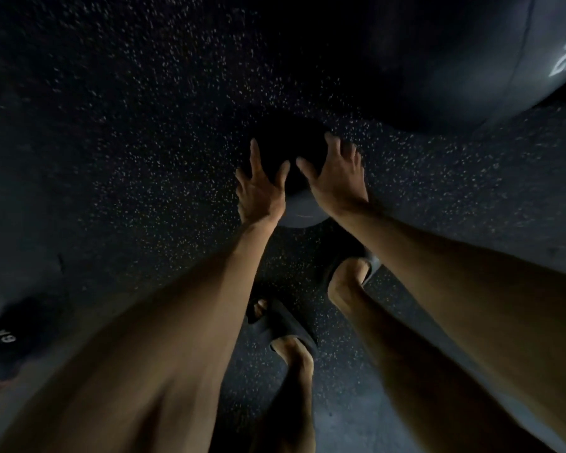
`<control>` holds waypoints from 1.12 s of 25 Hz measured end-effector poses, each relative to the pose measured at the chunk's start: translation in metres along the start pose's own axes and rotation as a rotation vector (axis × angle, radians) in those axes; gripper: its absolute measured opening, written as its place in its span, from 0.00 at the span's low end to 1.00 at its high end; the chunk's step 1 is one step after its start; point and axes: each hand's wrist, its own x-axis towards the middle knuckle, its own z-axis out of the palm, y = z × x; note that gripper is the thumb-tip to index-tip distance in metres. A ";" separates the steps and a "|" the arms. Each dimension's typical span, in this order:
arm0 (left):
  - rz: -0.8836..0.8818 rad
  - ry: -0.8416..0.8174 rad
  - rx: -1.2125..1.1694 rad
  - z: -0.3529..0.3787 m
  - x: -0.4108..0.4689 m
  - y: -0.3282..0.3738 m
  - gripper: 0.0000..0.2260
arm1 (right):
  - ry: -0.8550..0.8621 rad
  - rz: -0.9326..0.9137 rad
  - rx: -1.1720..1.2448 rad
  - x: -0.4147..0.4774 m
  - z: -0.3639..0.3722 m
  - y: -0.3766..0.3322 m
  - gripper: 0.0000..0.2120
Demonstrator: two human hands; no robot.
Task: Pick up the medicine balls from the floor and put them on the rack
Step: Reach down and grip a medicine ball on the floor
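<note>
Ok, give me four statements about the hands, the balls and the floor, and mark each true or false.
1. The left hand and right hand are spread on either side of a small dark ball. True.
2. The right hand grips a dumbbell. False: its fingers are spread beside the small dark ball and grip nothing.
3. A large ball with white "KG" lettering sits at the upper right. True.
4. The floor is pale wood. False: it is dark with light speckles.

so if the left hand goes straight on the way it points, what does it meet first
The small dark round medicine ball on the speckled rubber floor: the left hand points at its left side. Depth is unclear; they may be touching.
</note>
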 end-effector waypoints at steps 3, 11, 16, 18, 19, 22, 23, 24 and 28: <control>-0.171 -0.010 -0.065 -0.020 0.040 0.024 0.34 | -0.089 -0.216 -0.114 -0.021 -0.005 0.015 0.44; 0.034 0.044 -0.142 -0.058 0.073 0.033 0.31 | -0.156 -0.038 -0.184 0.050 -0.018 -0.053 0.44; 0.231 0.091 -0.132 -0.062 0.084 0.029 0.37 | -0.111 0.007 -0.148 0.135 -0.045 -0.117 0.38; 0.173 0.101 -0.154 -0.075 0.109 0.044 0.37 | 0.009 -0.014 -0.037 0.154 -0.044 -0.129 0.31; 0.143 0.085 -0.150 -0.082 0.122 0.054 0.36 | 0.063 -0.038 -0.004 0.154 -0.042 -0.130 0.29; 0.045 0.016 -0.118 -0.097 0.165 0.089 0.36 | 0.188 -0.198 -0.130 0.134 -0.034 -0.120 0.29; -0.003 -0.002 -0.126 -0.101 0.178 0.100 0.37 | 0.195 -0.246 -0.165 0.128 -0.033 -0.117 0.31; -0.053 -0.025 -0.137 -0.107 0.190 0.110 0.38 | 0.180 -0.271 -0.189 0.126 -0.032 -0.117 0.32; -0.193 -0.074 -0.238 -0.132 0.231 0.139 0.44 | 0.073 -0.176 -0.249 0.162 -0.048 -0.138 0.36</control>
